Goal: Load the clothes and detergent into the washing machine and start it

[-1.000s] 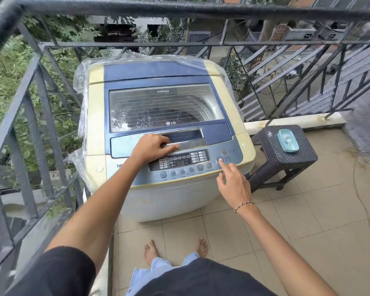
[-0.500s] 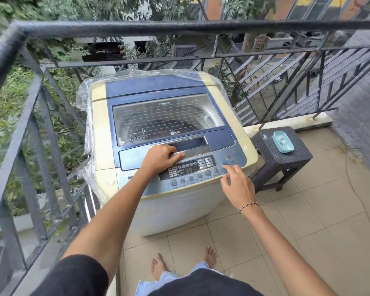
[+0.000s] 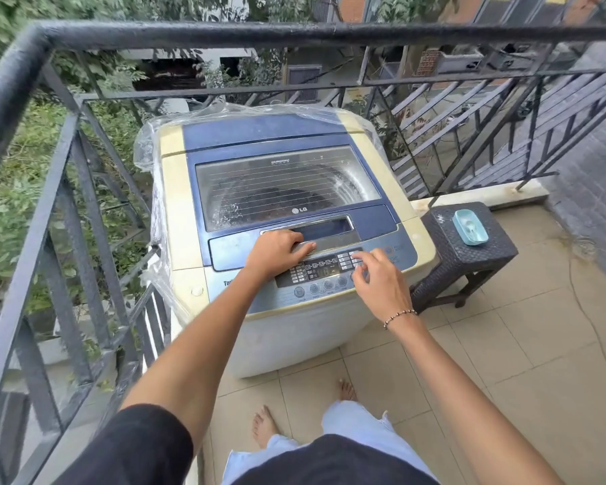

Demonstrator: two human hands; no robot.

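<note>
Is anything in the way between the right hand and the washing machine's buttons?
No, nothing visible is in the way. The right hand is over the control panel, with its fingertips at the buttons. The left hand holds the lid handle, off to the side.

- Railing (image 3: pixel 67 190) hems washing machine (image 3: pixel 175 190) at 9 and 12 o'clock; plastic wrap (image 3: pixel 147 148) bulges into the narrow gaps.
- Stool (image 3: pixel 441 236) just beside at 3 o'clock, soap dish (image 3: pixel 469 227) on top.
- Tiled floor (image 3: pixel 539 327) open at 4–5 o'clock.
</note>
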